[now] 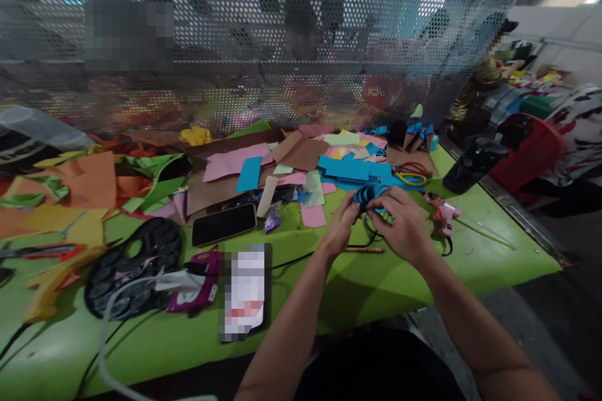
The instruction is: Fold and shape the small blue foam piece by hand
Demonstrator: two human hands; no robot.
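Both hands up over the green table (pixel 470 257), toward its far right part. Left hand (pixel 342 222) and right hand (pixel 399 225) meet on a blue strip (pixel 371 194), which is curled or folded on itself and held just above the surface, not resting on it. Fingers of both hands pinched onto the strip; left thumb side closes on its near end, right fingers wrap the other. Exact fold hidden by the knuckles. Just beyond it: flat blue sheets (pixel 352 169) and scissors (pixel 411 173) with red and yellow handles. Pink glue gun (pixel 442 212) lies just right of the right hand. A thin stick (pixel 364 250) and a black cord (pixel 291 258) lie beneath the wrists. Phone (pixel 224 224) well to the left. Judgement: shaping goes best with grips kept close together, light even pressure so the curl doesn't crease, and wrists clear of the cord and the glue gun's tip.
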